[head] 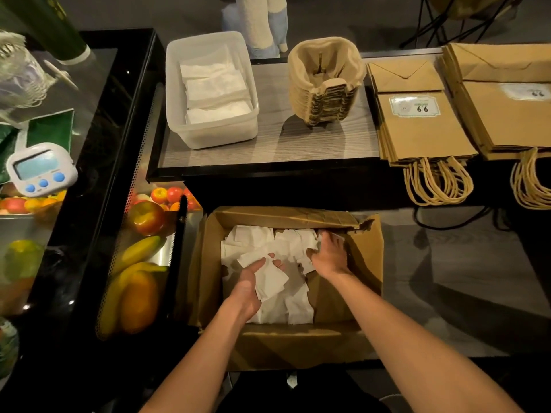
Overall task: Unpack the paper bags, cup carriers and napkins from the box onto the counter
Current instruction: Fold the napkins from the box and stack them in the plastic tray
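Left hand (pixel 250 283) loosely cups and right hand (pixel 329 257) pinches white paper napkins (pixel 256 237) in brown cardboard box (pixel 298 338); likely light, limp, best scooped from beneath both grips.

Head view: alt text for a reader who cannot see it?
The left hand holds loose napkins and the right hand reaches among more inside an open cardboard box. On the counter behind: a plastic tub of napkins, stacked cup carriers and two piles of paper bags.
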